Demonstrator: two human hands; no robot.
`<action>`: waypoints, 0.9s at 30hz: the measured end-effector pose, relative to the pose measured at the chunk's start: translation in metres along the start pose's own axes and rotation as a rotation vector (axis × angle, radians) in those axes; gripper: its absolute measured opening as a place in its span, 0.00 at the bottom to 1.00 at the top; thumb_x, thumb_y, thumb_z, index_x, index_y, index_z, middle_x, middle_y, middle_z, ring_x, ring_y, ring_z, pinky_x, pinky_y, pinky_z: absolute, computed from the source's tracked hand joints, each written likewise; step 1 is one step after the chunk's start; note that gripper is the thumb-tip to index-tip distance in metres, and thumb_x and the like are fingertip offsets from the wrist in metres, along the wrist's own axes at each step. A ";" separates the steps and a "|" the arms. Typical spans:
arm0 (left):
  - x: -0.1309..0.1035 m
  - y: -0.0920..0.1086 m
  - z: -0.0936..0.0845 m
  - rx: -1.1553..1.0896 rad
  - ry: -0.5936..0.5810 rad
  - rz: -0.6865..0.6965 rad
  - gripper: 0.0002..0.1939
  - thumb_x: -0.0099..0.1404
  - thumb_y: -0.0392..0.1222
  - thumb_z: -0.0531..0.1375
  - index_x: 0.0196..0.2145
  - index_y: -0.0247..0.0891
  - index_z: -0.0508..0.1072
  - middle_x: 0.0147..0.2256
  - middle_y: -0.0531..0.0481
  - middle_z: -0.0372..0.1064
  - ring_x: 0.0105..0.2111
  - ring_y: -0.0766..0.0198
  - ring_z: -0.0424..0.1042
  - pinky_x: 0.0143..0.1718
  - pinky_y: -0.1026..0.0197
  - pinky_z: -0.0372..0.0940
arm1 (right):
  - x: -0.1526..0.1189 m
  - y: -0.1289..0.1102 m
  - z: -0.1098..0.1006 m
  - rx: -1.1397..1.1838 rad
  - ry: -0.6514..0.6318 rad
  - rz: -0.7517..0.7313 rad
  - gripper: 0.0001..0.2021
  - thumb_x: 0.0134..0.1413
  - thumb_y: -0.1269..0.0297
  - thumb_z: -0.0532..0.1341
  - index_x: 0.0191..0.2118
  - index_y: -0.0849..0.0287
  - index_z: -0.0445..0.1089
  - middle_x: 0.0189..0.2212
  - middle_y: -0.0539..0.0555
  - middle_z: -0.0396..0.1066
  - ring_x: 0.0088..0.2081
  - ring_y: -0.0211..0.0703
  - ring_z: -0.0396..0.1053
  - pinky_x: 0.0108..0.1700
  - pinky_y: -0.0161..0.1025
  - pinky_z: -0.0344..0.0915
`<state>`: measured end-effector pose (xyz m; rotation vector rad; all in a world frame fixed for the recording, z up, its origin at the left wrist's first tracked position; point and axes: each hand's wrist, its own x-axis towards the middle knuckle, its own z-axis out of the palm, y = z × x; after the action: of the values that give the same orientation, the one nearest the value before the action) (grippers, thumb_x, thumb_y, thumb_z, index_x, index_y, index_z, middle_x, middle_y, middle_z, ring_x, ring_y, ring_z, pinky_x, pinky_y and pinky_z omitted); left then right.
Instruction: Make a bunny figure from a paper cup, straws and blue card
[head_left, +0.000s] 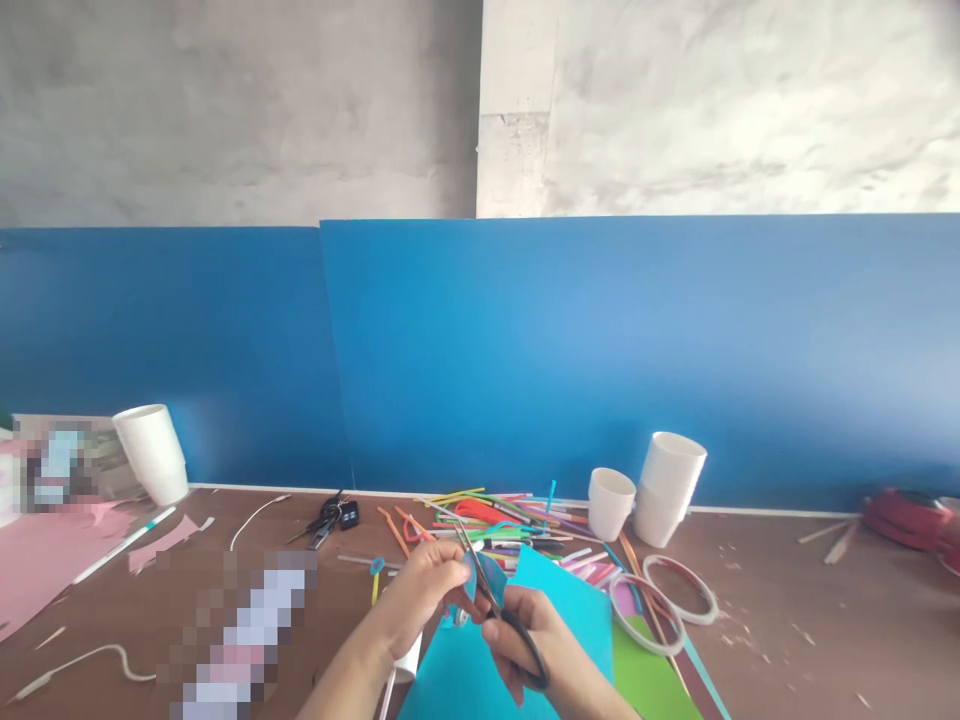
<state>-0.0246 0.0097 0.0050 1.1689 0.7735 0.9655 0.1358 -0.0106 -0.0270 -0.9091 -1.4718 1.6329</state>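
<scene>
Turquoise sheet (576,602): lies flat on the brown table (787,660) beneath the hands. All positions below refer to it.

At the left edge of the sheet, the left hand (426,590) pinches a small blue paper piece (469,578) between thumb and fingertips. The pinch sits close to the scissors, presumably so that the paper does not bend away from the edges. Over the middle of the sheet, the right hand (544,625) grips the scissors (489,592), its fingers closed about the black handle. Blade tips point away from the person, likely for a straight line of sight along them. Blades and paper overlap closely; blur makes it hard to confirm whether the edges are parted or have met.

Beyond the sheet, a loose heap of straws (517,532) lies near the blue partition (600,350), which appears to leave the front free. Beyond its right corner stand a white cup (611,505) and a taller cup stack (666,490), probably nested to save room. Right of the sheet lie two pale rings (661,647), the nearer one partly over green paper (645,680).
</scene>
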 end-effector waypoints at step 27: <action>-0.007 0.008 -0.020 0.051 -0.221 -0.111 0.06 0.46 0.36 0.57 0.20 0.34 0.75 0.20 0.50 0.69 0.26 0.63 0.68 0.33 0.61 0.60 | -0.008 -0.005 -0.021 -0.023 -0.231 0.068 0.32 0.43 0.48 0.67 0.50 0.64 0.64 0.14 0.41 0.62 0.12 0.26 0.53 0.13 0.25 0.48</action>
<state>-0.0466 0.0116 0.0078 1.2395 0.6808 0.7150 0.1583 -0.0071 -0.0242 -0.8115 -1.6327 1.8242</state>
